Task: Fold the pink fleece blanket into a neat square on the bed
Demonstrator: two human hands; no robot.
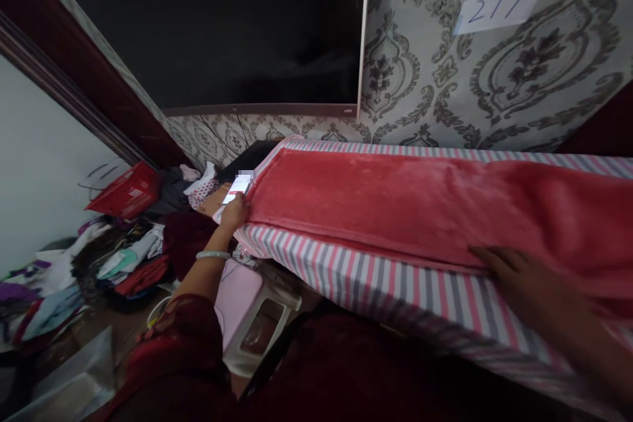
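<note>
At the left end of the table, my left hand (234,211) has its fingers closed at the lower edge of a phone (236,191) with a lit screen. Part of that grip is hidden. A red plush blanket (366,198), folded into a long strip, lies over a pink, grey and white striped cloth (356,280). My right hand (514,270) rests on the blanket's near edge, fingers stretched out and holding nothing. Soft creases run through the blanket's right part.
A large dark television (237,26) hangs above, beside a paper (502,5) reading 277. Clothes (133,264) heap on the floor at left, near a red basket (131,191). A pale plastic stool (262,336) and a pink flat thing (240,293) stand below the table.
</note>
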